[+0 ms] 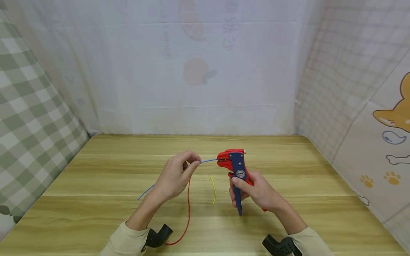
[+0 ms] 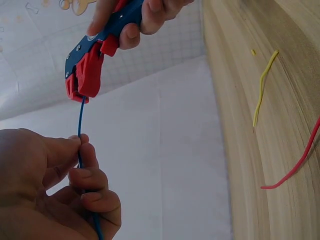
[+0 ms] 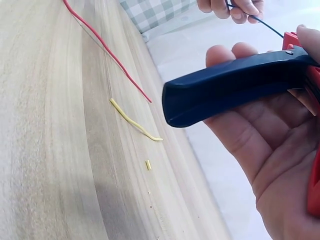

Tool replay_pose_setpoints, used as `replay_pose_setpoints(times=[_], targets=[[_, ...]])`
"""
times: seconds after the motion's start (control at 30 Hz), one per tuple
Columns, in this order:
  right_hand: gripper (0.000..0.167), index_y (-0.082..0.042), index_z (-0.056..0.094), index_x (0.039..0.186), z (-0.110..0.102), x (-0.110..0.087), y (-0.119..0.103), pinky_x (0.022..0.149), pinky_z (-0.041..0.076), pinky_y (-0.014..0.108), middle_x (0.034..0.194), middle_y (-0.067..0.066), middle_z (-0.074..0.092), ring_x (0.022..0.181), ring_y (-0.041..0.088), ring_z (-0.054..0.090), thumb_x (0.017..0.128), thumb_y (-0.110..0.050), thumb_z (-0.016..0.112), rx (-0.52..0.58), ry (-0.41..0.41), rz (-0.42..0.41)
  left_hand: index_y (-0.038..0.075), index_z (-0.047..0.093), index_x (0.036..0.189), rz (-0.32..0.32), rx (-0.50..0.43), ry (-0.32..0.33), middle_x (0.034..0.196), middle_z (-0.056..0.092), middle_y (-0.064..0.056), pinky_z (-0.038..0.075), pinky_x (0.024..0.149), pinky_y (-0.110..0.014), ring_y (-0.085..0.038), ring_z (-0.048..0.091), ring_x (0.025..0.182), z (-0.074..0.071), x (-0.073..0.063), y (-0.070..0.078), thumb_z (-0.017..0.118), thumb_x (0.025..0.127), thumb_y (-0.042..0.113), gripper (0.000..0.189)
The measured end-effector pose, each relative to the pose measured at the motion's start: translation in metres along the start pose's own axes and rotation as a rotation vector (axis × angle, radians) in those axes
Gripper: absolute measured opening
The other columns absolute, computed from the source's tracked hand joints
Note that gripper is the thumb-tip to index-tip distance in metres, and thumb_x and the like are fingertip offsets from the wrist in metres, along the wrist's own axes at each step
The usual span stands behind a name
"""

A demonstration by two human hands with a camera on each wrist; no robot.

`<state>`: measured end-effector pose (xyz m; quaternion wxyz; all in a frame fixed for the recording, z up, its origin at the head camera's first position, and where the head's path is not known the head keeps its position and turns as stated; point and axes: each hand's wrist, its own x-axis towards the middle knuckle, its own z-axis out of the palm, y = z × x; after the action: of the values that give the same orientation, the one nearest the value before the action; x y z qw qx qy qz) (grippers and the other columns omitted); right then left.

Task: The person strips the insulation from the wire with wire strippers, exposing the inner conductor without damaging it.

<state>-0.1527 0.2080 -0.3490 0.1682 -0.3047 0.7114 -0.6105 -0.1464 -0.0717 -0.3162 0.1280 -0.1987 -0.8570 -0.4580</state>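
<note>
Between thumb and fingertips, my left hand pinches a blue wire. The wire's far end sits in the red jaws of a wire stripper, and its other end trails out behind the left hand. My right hand grips the red and dark blue stripper by its handles, thumb on the near side. In the left wrist view the blue wire runs from the fingertips up to the jaws. One handle of the stripper fills the middle of the right wrist view. Both hands are raised above the wooden table.
On the wooden table lie a short yellow wire, a tiny yellow piece and a long curved red wire. A white curtain hangs at the back, with checked cloth on the left.
</note>
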Motion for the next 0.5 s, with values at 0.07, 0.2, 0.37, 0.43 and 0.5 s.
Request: replay_pose_setpoints(times=[0.07,0.2,0.37,0.43,0.5], targets=[[0.030,0.011,0.055,0.101,0.0006,0.0003,0.0003,0.070,0.065,0.045,0.082,0.006,0.071,0.069,0.021,0.076,0.114,-0.014,0.045,0.005,0.002,-0.005,0.012,0.072,0.102,-0.005,-0.009,-0.008,0.089,0.066,-0.002,0.047,0.066,-0.025,-0.011,0.052,0.066,-0.0003,-0.0001,0.0002,0.066,0.104,0.009,0.007],[0.030,0.011,0.055,0.101,0.0004,0.0007,0.0006,0.071,0.065,0.045,0.082,0.007,0.070,0.069,0.022,0.076,0.114,-0.014,0.045,0.010,0.012,-0.008,0.012,0.072,0.104,-0.021,-0.031,-0.010,0.089,0.066,-0.003,0.045,0.064,-0.025,-0.010,0.050,0.063,-0.0017,-0.0005,0.0002,0.065,0.104,0.009,0.007],[0.029,0.010,0.054,0.102,-0.0011,-0.0003,0.0007,0.071,0.065,0.046,0.083,0.005,0.071,0.069,0.022,0.076,0.114,-0.014,0.045,0.007,0.018,-0.007,0.012,0.072,0.104,-0.029,-0.041,-0.013,0.090,0.067,-0.003,0.045,0.064,-0.025,-0.010,0.051,0.062,-0.0019,-0.0006,0.0007,0.065,0.104,0.009,0.007],[0.029,0.010,0.054,0.102,-0.0012,-0.0008,0.0004,0.071,0.065,0.046,0.082,0.004,0.071,0.069,0.022,0.076,0.114,-0.015,0.044,0.006,0.019,-0.008,0.012,0.072,0.104,-0.028,-0.040,-0.015,0.090,0.067,-0.002,0.045,0.064,-0.024,-0.010,0.051,0.062,-0.0014,-0.0004,0.0010,0.065,0.104,0.009,0.007],[0.029,0.009,0.054,0.102,-0.0011,-0.0011,0.0002,0.071,0.065,0.046,0.082,0.003,0.071,0.069,0.022,0.076,0.114,-0.015,0.044,0.007,0.019,-0.008,0.012,0.072,0.104,-0.029,-0.042,-0.016,0.090,0.067,-0.002,0.045,0.064,-0.024,-0.010,0.050,0.062,-0.0008,-0.0003,0.0012,0.065,0.104,0.009,0.007]])
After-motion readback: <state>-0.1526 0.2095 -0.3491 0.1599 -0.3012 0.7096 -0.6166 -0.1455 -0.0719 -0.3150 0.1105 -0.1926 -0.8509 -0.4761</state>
